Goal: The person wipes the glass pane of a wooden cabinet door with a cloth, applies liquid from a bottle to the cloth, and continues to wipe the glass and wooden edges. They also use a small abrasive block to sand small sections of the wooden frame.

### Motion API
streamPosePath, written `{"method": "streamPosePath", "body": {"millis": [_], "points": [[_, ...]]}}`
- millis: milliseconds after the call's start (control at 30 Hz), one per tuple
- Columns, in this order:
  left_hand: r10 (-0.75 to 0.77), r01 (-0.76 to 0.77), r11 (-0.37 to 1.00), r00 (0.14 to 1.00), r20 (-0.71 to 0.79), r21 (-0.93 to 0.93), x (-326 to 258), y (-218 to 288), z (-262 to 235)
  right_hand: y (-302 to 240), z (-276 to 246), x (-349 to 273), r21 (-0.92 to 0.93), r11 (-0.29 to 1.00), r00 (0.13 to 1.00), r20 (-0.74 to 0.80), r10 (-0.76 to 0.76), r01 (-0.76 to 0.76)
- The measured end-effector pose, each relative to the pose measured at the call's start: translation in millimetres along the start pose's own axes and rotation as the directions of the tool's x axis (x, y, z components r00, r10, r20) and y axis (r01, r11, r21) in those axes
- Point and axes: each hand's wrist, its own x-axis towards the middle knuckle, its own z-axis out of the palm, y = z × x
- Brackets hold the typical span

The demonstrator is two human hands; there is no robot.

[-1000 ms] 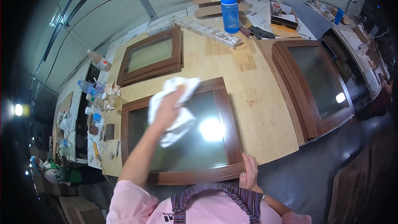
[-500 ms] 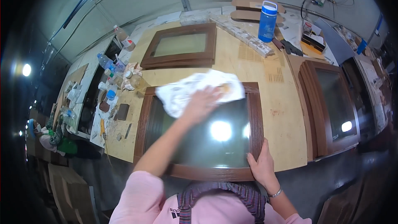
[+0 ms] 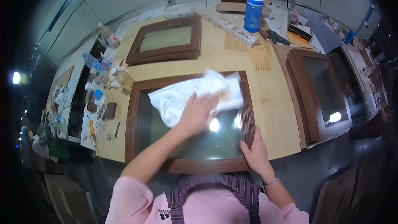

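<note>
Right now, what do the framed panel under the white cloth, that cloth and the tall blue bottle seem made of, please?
Framed panel: likely glossy glass, by its glare, in grained brown wood or imitation. White cloth: matte fabric or paper, softly creased. Blue bottle: probably smooth plastic, seemingly translucent.

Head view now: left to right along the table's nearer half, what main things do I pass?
Yellow-handled tool, dark block, left hand on white cloth, right hand, stacked frames.

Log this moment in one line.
left hand: on white cloth over glass | right hand: holding brown frame, right side | behind: blue bottle
</note>
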Motion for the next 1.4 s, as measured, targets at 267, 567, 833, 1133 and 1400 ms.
{"method": "streamPosePath", "body": {"millis": [267,567,833,1133,1400], "points": [[0.255,-0.218,0.948,0.956,0.144,-0.231,-7,51,1,6,4,-1,0.066,0.997,0.999,-0.005,-0.031,0.032],[0.071,-0.069,0.995,0.997,0.022,-0.074,-23,12,-5,-4,-3,-3,0.034,0.999,0.999,0.003,0.036,-0.036],[0.102,-0.098,0.986,0.995,0.022,-0.138,15,36,19,-5,-1,0,0.014,0.999,0.998,0.04,0.04,-0.04],[0.046,-0.049,0.995,0.998,-0.032,-0.09,20,37,15,-7,-3,0,0.024,0.998,0.995,0.075,0.058,-0.06],[0.203,-0.181,0.953,0.977,0.066,-0.242,-11,54,13,-2,-6,1,0.006,1.0,0.999,0.047,0.019,-0.019]]}}
